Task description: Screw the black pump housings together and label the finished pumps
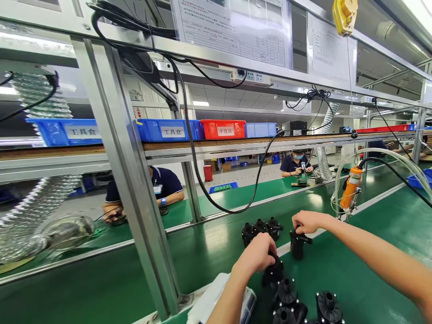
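Observation:
My left hand (pixel 258 253) is closed on the top of a black pump housing (pixel 273 272) that stands at the near side of the bench. Farther right, my right hand (pixel 308 221) pinches the top of another black pump housing (pixel 297 245), which looks upright at or just above the pale strip along the bench. Beyond my left hand stands a cluster of several similar black pump housings (pixel 259 227). Nearer to me are more of them, among them one with a round top port (pixel 286 291) and another to its right (pixel 328 306).
An orange electric screwdriver (pixel 351 186) hangs at the right on a cable. Blue bins (pixel 165 129) and a red bin (pixel 223 129) line the shelf. A metal post (pixel 131 180) rises at left. White cloth (pixel 211 301) lies by my left forearm. Two people (pixel 170 184) work across the bench.

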Motion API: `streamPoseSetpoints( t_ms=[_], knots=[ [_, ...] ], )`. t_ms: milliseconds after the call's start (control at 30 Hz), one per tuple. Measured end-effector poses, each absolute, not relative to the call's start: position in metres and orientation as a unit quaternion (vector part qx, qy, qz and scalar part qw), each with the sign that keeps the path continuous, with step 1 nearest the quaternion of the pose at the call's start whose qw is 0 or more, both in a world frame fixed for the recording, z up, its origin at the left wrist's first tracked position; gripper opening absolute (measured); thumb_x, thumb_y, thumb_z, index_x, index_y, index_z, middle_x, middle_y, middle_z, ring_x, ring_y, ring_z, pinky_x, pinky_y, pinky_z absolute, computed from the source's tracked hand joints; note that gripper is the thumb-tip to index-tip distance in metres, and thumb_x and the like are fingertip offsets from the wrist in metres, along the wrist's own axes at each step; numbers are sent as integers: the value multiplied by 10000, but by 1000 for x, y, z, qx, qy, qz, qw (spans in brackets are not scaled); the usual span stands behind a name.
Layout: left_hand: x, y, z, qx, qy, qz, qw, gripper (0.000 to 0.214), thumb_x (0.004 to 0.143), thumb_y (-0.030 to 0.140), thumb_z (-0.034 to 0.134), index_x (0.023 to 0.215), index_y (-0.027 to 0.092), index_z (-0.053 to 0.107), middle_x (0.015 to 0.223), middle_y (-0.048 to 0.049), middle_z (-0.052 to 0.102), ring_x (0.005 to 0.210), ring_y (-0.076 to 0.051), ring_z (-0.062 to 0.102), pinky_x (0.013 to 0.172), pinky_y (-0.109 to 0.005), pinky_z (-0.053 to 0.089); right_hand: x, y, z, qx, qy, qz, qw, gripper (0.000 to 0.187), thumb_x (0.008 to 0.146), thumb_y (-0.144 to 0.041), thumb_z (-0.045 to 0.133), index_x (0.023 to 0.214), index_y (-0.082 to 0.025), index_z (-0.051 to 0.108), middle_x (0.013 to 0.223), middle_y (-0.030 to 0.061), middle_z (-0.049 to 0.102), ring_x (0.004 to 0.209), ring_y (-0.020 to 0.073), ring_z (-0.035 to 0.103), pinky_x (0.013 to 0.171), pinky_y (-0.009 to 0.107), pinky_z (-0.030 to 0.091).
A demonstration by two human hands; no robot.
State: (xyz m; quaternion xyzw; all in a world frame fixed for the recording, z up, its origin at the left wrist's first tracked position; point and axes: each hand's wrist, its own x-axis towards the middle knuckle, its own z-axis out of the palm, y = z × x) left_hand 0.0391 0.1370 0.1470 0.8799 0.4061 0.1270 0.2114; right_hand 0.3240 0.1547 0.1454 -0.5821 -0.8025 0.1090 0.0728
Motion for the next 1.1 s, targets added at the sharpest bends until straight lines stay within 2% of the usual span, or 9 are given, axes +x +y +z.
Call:
streamPoseSetpoints(
  t_ms=[133, 367, 567, 667, 767, 867, 933, 1033, 1100],
  knots=[
    [2, 158, 164, 851, 468, 180, 155, 190, 719, 93, 720, 818, 201, 841, 841, -57, 820, 822, -261, 744, 738, -316, 516, 318, 202, 148, -638, -764, 58, 76, 300, 1019, -381, 677, 1213, -152, 668, 1225, 98, 672, 1075, 234, 676, 948, 445, 589],
    [-53, 211, 152, 737, 611, 284, 60, 176, 872, 95, 638, 907, 167, 795, 1076, -152, 803, 1069, -348, 718, 879, -384, 502, 292, 230, 134, -669, -739, -15, 77, 375, 1030, -391, 660, 1326, -162, 623, 1303, 115, 642, 1105, 248, 674, 946, 457, 599],
    [-37, 242, 106, 734, 588, 318, 121, 250, 914, 101, 606, 1043, 164, 811, 1164, -123, 808, 1064, -277, 748, 955, -341, 557, 267, 219, 113, -647, -760, -59, 24, 396, 1015, -420, 680, 1306, -156, 635, 1280, 114, 656, 1122, 259, 672, 978, 482, 584],
    [-28, 245, 98, 758, 543, 319, 170, 300, 911, 133, 611, 1131, 164, 813, 1346, -116, 749, 1051, -225, 766, 971, -294, 585, 263, 214, 109, -645, -762, -62, 1, 383, 1013, -391, 689, 1309, -154, 635, 1289, 114, 655, 1130, 260, 673, 980, 482, 587],
    [-25, 243, 103, 768, 525, 311, 196, 351, 854, 173, 661, 1172, 136, 804, 1435, -153, 690, 1082, -261, 763, 1017, -349, 590, 259, 208, 114, -656, -752, -62, 0, 381, 1016, -378, 686, 1320, -156, 631, 1302, 115, 650, 1140, 262, 671, 982, 483, 588],
    [-21, 232, 119, 780, 517, 287, 203, 434, 824, 216, 669, 1234, 114, 772, 1371, -172, 723, 1220, -329, 699, 1077, -428, 551, 253, 194, 126, -669, -741, -51, 8, 385, 1021, -369, 679, 1336, -155, 622, 1321, 120, 642, 1154, 266, 666, 989, 486, 585],
    [-14, 217, 133, 800, 498, 257, 215, 426, 835, 261, 659, 1215, 109, 776, 1263, -176, 769, 1201, -351, 696, 1042, -440, 553, 250, 175, 136, -675, -737, -31, 11, 378, 1026, -379, 669, 1325, -152, 626, 1306, 119, 649, 1142, 260, 670, 988, 484, 583],
    [7, 180, 151, 848, 420, 187, 264, 339, 832, 346, 706, 1099, 172, 822, 1043, -97, 826, 1006, -301, 752, 901, -352, 582, 256, 131, 154, -664, -747, 20, 2, 363, 1006, -451, 678, 1208, -150, 683, 1169, 99, 706, 1050, 239, 696, 943, 448, 584],
    [25, 149, 157, 877, 345, 128, 309, 367, 749, 409, 830, 1072, 235, 839, 982, -33, 830, 938, -261, 761, 807, -280, 574, 267, 90, 163, -641, -765, 65, -13, 396, 902, -542, 755, 1075, -186, 747, 1015, 74, 747, 959, 247, 716, 844, 379, 578]
  ],
)
